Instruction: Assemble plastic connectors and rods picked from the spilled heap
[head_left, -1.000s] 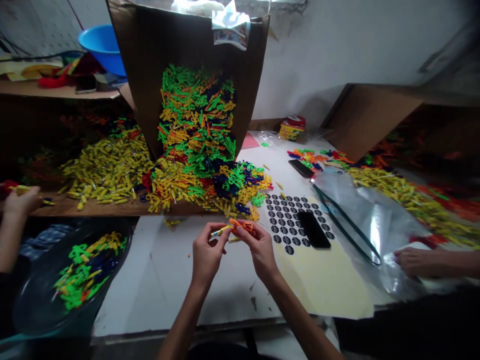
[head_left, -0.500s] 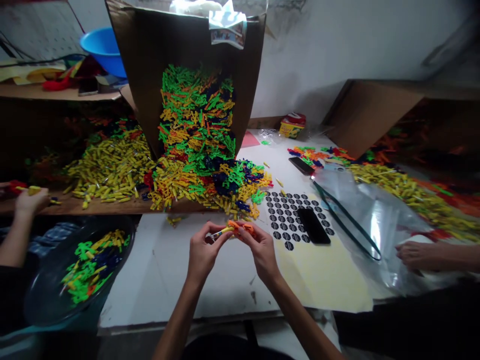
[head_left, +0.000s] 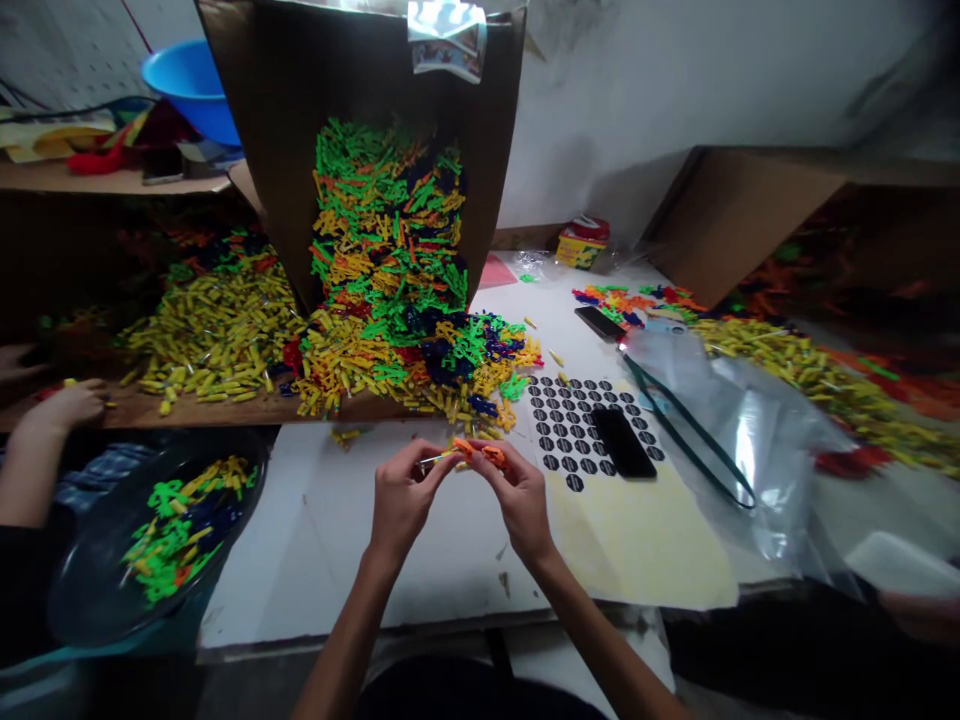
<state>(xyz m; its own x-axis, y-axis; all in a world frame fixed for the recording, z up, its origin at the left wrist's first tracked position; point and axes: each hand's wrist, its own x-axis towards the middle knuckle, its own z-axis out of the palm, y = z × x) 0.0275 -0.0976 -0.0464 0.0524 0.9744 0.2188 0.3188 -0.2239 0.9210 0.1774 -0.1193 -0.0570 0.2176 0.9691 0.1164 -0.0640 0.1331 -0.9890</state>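
Orange plastic toy pieces (head_left: 480, 453) btwn L hand (head_left: 405, 495) & R hand (head_left: 517, 495)

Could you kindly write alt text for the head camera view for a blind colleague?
The left hand and right hand hold a small orange plastic piece above a white tabletop, before a heap of green, yellow and navy plastic pieces spilling from a brown cardboard sheet.
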